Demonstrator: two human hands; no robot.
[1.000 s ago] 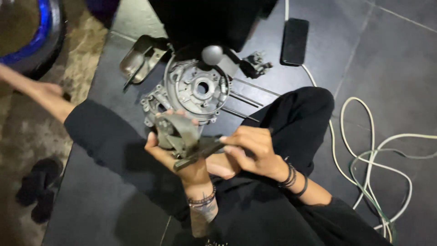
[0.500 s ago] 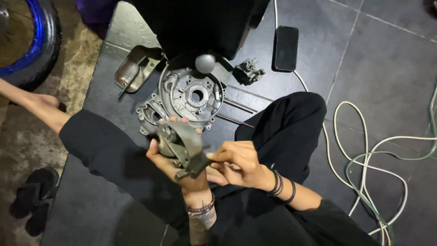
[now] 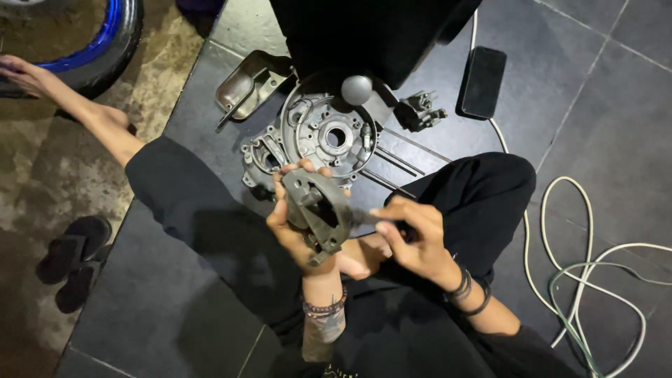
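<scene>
Left hand (image 3: pixel 297 224) grips grey metal cover (image 3: pixel 318 210), now lifted off engine casing (image 3: pixel 318 136) on floor. Right hand (image 3: pixel 413 238) pinches thin tool (image 3: pixel 364 218), tip now at cover.

Left hand (image 3: pixel 297 224) curled in a grip, right hand (image 3: pixel 413 241) pinching (wrists banded).

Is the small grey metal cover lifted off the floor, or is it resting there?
Lifted. The left hand grips the grey cover above the person's lap, clear of the engine casing on the tiles; the right hand holds a thin tool against it.
</scene>
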